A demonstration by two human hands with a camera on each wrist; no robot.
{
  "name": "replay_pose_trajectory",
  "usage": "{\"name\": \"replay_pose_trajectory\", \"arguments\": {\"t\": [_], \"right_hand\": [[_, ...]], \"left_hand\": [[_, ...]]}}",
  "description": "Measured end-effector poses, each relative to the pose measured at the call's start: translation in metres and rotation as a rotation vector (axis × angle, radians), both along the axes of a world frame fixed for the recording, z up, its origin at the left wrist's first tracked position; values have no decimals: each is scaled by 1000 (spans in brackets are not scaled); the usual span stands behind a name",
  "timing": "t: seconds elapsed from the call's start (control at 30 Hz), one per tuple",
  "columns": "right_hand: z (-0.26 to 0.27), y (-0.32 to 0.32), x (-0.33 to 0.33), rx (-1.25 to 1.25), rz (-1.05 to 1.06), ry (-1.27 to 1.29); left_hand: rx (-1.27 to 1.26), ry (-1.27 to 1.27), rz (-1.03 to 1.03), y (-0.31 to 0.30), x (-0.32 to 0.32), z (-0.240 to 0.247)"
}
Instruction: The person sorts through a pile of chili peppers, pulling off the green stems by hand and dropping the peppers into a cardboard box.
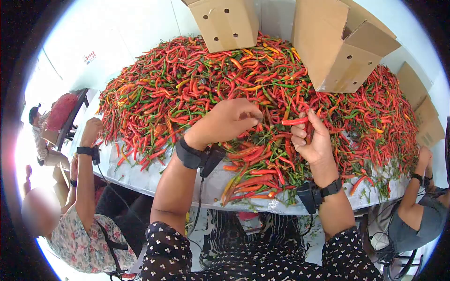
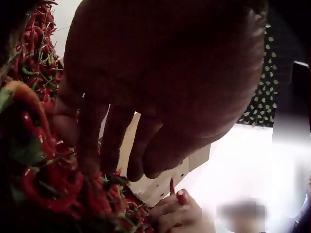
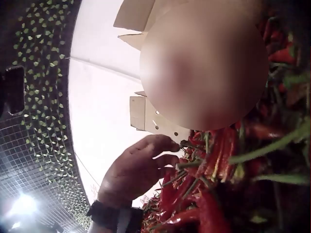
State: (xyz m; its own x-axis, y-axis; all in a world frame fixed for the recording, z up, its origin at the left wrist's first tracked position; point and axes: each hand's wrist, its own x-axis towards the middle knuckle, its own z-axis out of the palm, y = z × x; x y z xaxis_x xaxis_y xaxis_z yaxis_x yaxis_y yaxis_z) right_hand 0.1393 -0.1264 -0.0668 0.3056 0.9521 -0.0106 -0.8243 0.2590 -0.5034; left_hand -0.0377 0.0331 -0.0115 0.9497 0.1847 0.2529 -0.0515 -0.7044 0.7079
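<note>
In the head view a wide heap of red, orange and green chili peppers (image 1: 187, 84) covers the table. My right hand (image 1: 318, 144) grips a red chili pepper (image 1: 294, 122) between thumb and fingers, its tip pointing left. More red shows inside the curled fingers. To the left, my left hand (image 1: 228, 121) hovers over the heap with loosely bent fingers and nothing visible in them. The left wrist view shows its fingers (image 2: 114, 141) hanging down beside the peppers. A blurred patch hides most of the right hand in the right wrist view.
Two cardboard boxes (image 1: 229, 25) (image 1: 344, 65) stand at the back of the heap. Loose peppers lie near the table's front edge (image 1: 164, 182). A person in a floral shirt (image 1: 89, 239) is at the left, another in grey (image 1: 424, 220) at the right, both with arms at the table.
</note>
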Motion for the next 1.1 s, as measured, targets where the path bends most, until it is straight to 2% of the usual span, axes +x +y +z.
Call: {"name": "replay_pose_trajectory", "arguments": {"t": [0.07, 0.2, 0.27, 0.3, 0.37, 0.47, 0.6, 0.67, 0.8, 0.87, 1.1], "right_hand": [[0, 0, 0, -20, -16, 2], [1, -1, 0, 0, -4, -26], [1, -1, 1, -1, -12, -40], [0, -1, 1, -5, -13, -34], [0, -1, 2, -9, -15, -27], [0, 0, -1, -24, -39, -35], [4, 0, -2, -53, -77, -45], [3, 0, -2, -43, -70, -46], [2, 1, -2, -35, -16, -50], [1, 1, -2, -52, -6, -70], [6, -2, -8, -178, -8, -151]], "left_hand": [[277, -128, -40, 8, 5, -18], [424, -133, 27, 4, 4, -25], [483, 42, 136, 4, -1, -20], [484, 41, 135, 5, -3, -15], [452, 311, 126, 10, -5, -4], [493, 330, 227, 14, -7, -6], [449, 146, 212, 8, -1, -11], [532, -130, 76, 6, 4, -24], [541, -12, 110, -5, 5, -22], [491, 197, 162, -10, 5, -15], [472, 158, 199, -3, 11, -25]]}}
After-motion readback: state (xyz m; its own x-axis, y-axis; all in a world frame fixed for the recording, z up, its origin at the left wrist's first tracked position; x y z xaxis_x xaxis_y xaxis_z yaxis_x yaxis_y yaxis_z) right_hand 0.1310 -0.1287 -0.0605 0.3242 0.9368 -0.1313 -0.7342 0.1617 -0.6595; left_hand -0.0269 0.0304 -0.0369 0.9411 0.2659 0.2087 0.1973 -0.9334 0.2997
